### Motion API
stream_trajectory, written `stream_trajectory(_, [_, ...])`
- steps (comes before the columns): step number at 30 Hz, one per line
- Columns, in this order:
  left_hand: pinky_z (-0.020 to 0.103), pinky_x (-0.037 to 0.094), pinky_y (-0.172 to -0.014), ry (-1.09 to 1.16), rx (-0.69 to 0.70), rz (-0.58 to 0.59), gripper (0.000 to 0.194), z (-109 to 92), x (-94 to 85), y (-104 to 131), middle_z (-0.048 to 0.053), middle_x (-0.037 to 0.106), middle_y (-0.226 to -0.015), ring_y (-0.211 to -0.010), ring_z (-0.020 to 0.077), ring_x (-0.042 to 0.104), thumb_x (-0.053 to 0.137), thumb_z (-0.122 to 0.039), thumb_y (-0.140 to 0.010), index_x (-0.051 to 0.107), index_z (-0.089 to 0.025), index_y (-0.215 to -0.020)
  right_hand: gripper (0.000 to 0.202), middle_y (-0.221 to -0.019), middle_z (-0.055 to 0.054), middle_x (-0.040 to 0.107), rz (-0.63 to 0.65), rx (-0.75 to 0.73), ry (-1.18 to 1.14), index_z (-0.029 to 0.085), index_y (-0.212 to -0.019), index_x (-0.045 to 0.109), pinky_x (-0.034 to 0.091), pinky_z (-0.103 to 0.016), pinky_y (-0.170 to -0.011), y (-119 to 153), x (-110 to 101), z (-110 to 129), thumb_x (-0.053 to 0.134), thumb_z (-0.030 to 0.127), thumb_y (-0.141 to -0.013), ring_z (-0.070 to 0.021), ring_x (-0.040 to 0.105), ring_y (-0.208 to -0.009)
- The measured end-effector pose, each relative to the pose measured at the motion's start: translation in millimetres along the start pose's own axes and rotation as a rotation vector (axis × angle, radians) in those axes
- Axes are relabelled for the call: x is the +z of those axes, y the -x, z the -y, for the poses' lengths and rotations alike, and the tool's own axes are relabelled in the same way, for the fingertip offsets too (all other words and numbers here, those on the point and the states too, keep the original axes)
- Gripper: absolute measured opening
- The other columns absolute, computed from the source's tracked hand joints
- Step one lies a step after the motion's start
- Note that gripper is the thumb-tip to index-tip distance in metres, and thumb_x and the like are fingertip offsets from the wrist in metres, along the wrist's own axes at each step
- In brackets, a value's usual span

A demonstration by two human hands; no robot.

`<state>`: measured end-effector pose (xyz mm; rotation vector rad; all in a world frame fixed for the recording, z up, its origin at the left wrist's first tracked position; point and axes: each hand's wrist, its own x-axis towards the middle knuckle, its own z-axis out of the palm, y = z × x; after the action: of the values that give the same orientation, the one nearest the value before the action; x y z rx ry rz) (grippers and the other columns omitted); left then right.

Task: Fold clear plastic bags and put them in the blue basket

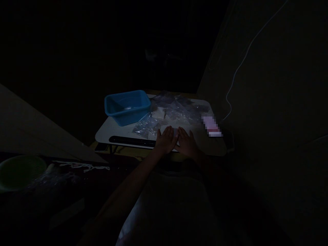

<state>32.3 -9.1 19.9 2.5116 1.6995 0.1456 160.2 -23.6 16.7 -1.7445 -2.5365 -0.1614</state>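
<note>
My left hand (166,140) lies palm down at the front of a small white table (112,131), fingers stretched out. Beside it my right hand (187,142) is also flat, its fingers pointing forward. The thumbs come close together, and a small pale patch shows between the hands; I cannot make out what it is. Just beyond them are crumpled clear plastic bags (176,109) spread over the tabletop. A whitish folded piece (158,113) sits among the bags. The scene is very dark, so fine detail is lost.
A blue plastic basin (130,116) stands at the table's back left. At the right edge is a lit, pixelated phone-like object (211,126), with a white cable (234,73) running up the wall. A green basket (22,172) is at the lower left.
</note>
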Motion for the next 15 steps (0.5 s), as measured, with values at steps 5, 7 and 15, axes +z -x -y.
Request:
stream_trajectory(5, [0.053,0.012,-0.105,0.002,0.011,-0.018,0.058,0.1,-1.0,2.0,0.010,0.019,-0.144,-0.134,0.0210,0.014,0.006,-0.041,-0.090,0.024,-0.010,-0.137,0.070,-0.141,-0.019,0.026,-0.036,0.090,-0.015,0.002,-0.132,0.032,0.013,-0.053,-0.102,2.4,4.6,1.4,0.034,0.049,-0.079,-0.0280,0.020,-0.131])
stream_trajectory(7, [0.053,0.012,-0.105,0.003,0.013,-0.013,0.058,0.1,-2.4,2.4,0.010,0.019,-0.144,-0.134,0.0215,0.015,0.007,-0.041,-0.091,0.024,-0.011,-0.137,0.073,-0.140,-0.021,0.026,-0.054,0.142,-0.012,0.001,-0.131,0.032,0.013,-0.054,-0.101,3.2,7.7,2.7,0.034,0.050,-0.079,-0.0293,0.022,-0.130])
stream_trajectory(15, [0.053,0.011,-0.105,0.001,0.008,-0.013,0.058,0.0,-0.9,0.3,0.010,0.020,-0.144,-0.133,0.0217,0.015,0.008,-0.043,-0.090,0.025,-0.013,-0.136,0.071,-0.141,-0.020,0.024,-0.091,0.090,0.009,0.001,-0.133,0.029,0.012,-0.053,-0.103,2.6,4.9,2.9,0.033,0.049,-0.081,-0.0287,0.018,-0.132])
